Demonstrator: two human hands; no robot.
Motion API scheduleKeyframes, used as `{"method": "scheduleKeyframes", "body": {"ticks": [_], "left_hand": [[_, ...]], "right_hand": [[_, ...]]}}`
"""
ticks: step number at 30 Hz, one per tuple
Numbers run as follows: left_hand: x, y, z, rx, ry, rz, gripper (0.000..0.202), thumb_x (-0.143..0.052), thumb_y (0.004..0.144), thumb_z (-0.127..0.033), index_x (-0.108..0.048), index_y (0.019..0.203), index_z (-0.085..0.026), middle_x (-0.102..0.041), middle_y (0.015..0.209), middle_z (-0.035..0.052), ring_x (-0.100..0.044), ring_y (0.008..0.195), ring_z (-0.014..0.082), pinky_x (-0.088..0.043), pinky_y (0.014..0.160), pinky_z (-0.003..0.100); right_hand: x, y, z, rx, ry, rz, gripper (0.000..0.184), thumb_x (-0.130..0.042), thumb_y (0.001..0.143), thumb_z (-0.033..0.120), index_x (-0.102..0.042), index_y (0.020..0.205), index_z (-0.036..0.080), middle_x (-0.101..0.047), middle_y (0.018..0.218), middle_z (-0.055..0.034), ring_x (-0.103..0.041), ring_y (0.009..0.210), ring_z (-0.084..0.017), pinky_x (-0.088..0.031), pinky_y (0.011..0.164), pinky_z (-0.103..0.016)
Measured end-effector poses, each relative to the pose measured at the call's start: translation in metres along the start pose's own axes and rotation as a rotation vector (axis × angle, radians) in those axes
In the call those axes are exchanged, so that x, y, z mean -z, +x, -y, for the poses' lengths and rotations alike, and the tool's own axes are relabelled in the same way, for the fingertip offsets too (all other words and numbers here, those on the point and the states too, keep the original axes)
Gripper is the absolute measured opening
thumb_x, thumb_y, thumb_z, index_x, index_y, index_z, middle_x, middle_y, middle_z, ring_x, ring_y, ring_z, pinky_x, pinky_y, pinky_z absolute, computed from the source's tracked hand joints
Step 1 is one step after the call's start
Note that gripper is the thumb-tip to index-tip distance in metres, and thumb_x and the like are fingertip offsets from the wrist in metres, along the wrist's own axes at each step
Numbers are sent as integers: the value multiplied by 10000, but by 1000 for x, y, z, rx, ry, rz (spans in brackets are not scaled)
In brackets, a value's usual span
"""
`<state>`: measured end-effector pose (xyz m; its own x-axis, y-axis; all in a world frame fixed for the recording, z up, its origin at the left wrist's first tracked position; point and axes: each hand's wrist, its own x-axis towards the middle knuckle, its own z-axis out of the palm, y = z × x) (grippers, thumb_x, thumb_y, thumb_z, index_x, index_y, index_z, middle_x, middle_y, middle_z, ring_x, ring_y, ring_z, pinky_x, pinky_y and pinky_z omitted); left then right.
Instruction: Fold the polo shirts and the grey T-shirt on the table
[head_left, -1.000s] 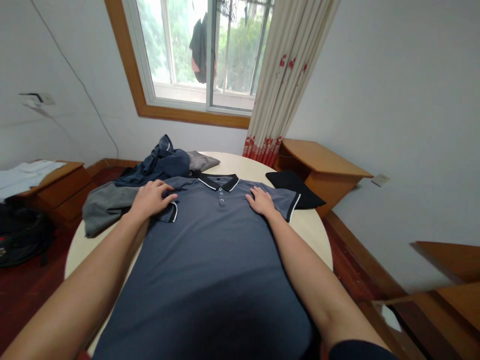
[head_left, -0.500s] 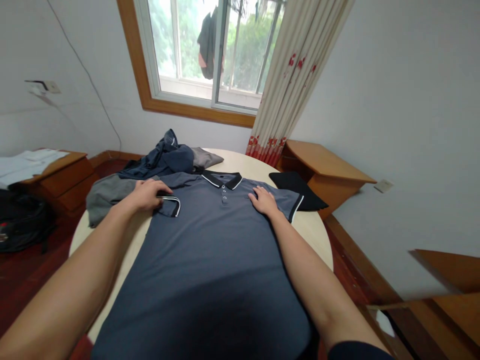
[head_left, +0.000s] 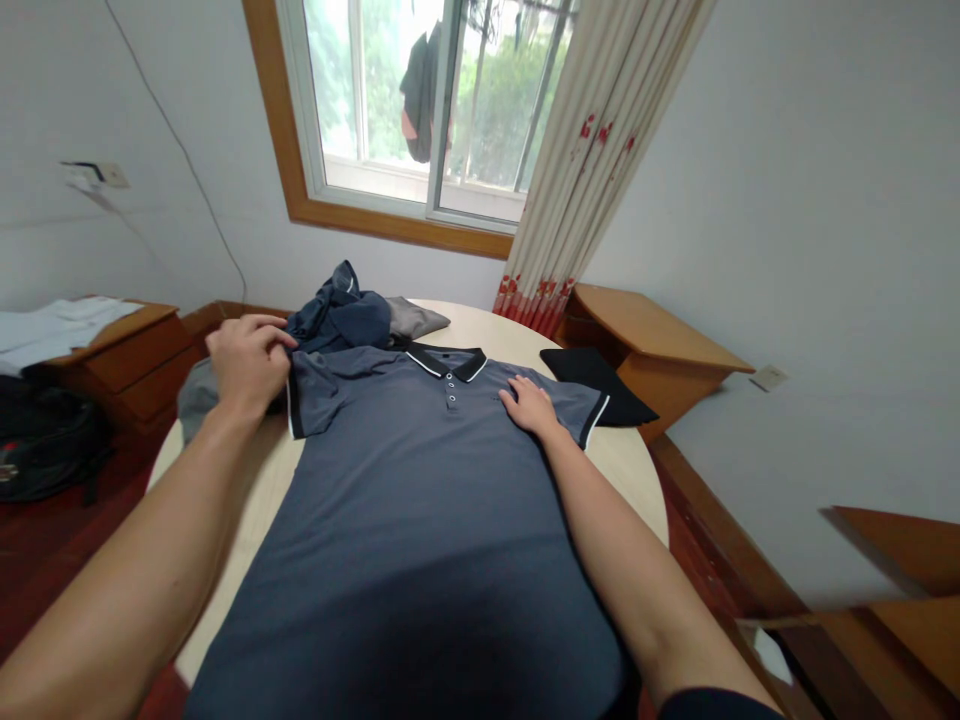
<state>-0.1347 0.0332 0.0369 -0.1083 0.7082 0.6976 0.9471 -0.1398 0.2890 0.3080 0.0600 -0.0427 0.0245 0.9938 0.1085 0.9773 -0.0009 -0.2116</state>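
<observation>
A dark grey-blue polo shirt (head_left: 420, 480) lies spread face up, its black collar with white edging toward the window. At the shirt's left sleeve end, my left hand (head_left: 251, 362) is closed, pinching the cuff and holding it up and outward. My right hand (head_left: 531, 405) rests flat on the chest near the right shoulder, fingers spread. The right sleeve lies stretched out, with its black-and-white cuff showing. The tips of my left fingers are partly hidden.
The shirt covers much of a pale round table (head_left: 637, 480). Behind it lie a heap of navy clothing (head_left: 341, 315), a grey folded garment (head_left: 416, 318) and a black folded item (head_left: 596, 385). A grey garment (head_left: 196, 400) sits left. Wooden furniture (head_left: 660, 325) stands to the right.
My left hand has moved left and slightly up with the cuff, and the sleeve that was folded inward is now drawn outward. The right hand stays in place.
</observation>
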Motion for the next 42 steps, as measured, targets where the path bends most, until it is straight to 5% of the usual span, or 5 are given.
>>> {"method": "scheduleKeyframes", "body": {"ticks": [6,12,29,33,42], "left_hand": [[-52,-38,-63,-401,-104,481,382,-437,945,-330,-693,1193,-193,-693,1287,82,-589,1226,242,-419,1076,392],[-82,-58,-68,-352,-33,797,625,-339,990,-545,-462,1502,-207,-333,1639,88,-281,1519,278,-212,1216,562],[-57,-80,-86,-344,96,886,727,-256,998,-632,-293,1598,-224,-165,1687,67,-111,1563,311,-96,1196,683],[-52,-78,-99,-360,110,843,692,-307,988,-625,-454,1502,-185,-360,1618,146,-293,1494,374,-130,1155,737],[-124,-19,-127,-242,62,809,627,-288,1019,-483,-410,1524,-132,-337,1631,147,-303,1502,306,-258,1204,530]], "right_hand": [[0,-1,0,-1,-4,-7,558,-390,1040,475,-477,1491,158,-370,1613,-130,-314,1501,-260,-231,1217,-512],[0,-1,1,-8,-6,1,548,-387,1041,471,-478,1492,172,-373,1613,-123,-304,1506,-257,-230,1218,-509],[7,-34,-11,-46,-75,-6,580,-312,1050,484,-439,1518,166,-333,1633,-122,-275,1516,-263,-213,1217,-519],[18,-35,-1,-107,-141,57,606,-323,1036,477,-446,1504,112,-353,1613,-175,-325,1483,-333,-224,1183,-608],[10,21,50,83,-42,108,592,-335,1031,438,-384,1547,152,-299,1649,-115,-255,1522,-263,-192,1226,-504]]}}
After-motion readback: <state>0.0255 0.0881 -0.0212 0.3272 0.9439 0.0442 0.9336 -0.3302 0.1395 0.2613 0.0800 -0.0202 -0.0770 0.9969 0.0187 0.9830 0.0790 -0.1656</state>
